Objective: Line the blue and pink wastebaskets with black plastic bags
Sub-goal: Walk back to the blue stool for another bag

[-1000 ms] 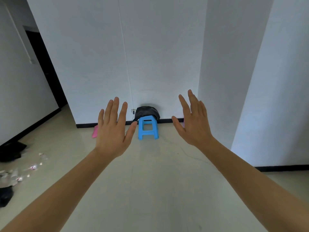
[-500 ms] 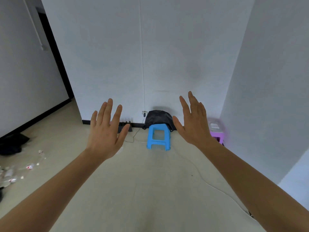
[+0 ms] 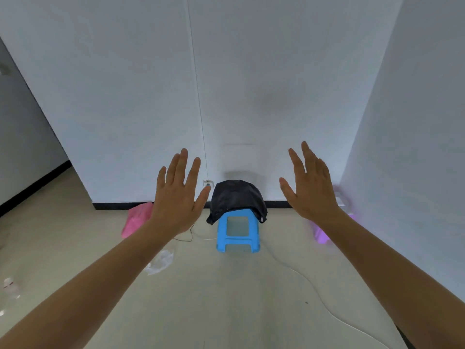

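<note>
Right now I hold my left hand and right hand spread flat and empty at mid-frame, framing the black bags draped over the blue stool between them, probably ready to reach, with something pink at lower left.

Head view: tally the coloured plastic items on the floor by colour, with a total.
Blue: 1, the blue stool with a black plastic bag draped over it
Pink: 1, the pink item at left
Purple: 1, the purple item at right
Total: 3
</note>
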{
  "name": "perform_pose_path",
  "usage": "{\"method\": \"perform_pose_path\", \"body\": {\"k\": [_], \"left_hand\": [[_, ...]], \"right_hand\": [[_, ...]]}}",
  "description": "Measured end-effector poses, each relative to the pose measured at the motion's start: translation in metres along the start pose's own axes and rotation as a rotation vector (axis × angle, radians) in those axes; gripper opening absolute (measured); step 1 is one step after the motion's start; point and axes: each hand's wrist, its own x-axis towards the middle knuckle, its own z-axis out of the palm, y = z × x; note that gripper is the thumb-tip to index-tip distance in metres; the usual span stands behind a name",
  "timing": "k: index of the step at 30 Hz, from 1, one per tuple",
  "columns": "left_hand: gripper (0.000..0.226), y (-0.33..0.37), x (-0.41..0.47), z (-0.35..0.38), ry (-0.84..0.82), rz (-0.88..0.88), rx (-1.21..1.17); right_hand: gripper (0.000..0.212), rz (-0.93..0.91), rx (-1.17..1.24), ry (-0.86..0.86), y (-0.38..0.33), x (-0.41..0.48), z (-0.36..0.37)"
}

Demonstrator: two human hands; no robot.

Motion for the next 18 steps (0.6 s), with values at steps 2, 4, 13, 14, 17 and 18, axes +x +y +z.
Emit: {"method": "perform_pose_path", "body": {"k": [2, 4, 13, 14, 17, 18], "left_hand": [[0.066, -0.007, 0.039, 0.042, -0.039, 0.006, -0.022], [0.068, -0.014, 0.081, 0.088, -0.078, 0.003, -0.041], [0.073, -0.045, 0.269, 0.242, -0.232, -0.05, -0.017], [0.073, -0.053, 0.287, 0.254, -0.244, -0.05, -0.013], [0.071, -0.08, 0.331, 0.29, -0.259, -0.058, 0.01], [0.071, -0.091, 0.345, 0.303, -0.264, -0.069, 0.014]], "right_hand": [[0.07, 0.024, -0.018, -0.012, 0.028, 0.027, 0.034], [0.07, 0.058, -0.014, -0.028, 0.061, 0.059, 0.071], [0.071, 0.119, -0.046, -0.156, 0.18, 0.234, 0.213], [0.071, 0.123, -0.041, -0.167, 0.186, 0.256, 0.228], [0.072, 0.115, -0.037, -0.206, 0.194, 0.311, 0.276], [0.072, 0.107, -0.034, -0.225, 0.195, 0.326, 0.295]]}}
